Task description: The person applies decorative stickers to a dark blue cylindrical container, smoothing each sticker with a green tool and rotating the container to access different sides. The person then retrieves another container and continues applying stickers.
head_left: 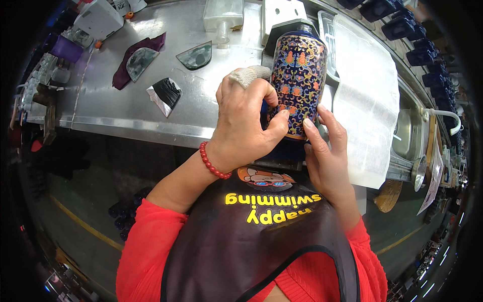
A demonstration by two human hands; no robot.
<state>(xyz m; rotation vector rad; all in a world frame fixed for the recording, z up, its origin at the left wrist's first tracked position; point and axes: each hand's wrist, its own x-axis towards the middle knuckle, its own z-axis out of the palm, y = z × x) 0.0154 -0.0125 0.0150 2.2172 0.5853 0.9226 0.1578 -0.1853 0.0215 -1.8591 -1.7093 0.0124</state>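
Observation:
A dark blue bottle [298,75] with a colourful floral pattern and a clear neck lies in front of me, its neck pointing away. My left hand [244,118] is closed at its left side, with thumb and index fingertip on the patterned surface. Pale knitted cloth [247,76] wraps one finger of that hand; the other fingers are curled and partly hidden. On the lower right side, my right hand [327,153] grips the bottle with its fingertips near the base. What supports the bottle underneath is mostly hidden.
On the metal table [196,105] lie a purple cloth [123,75], dark green curved scrapers [195,55] and a black-and-silver piece [165,95]. A clear bottle [223,20] stands at the back. White paper [367,100] covers the right, beside a sink [408,133]; blue bottles [427,55] line the far right.

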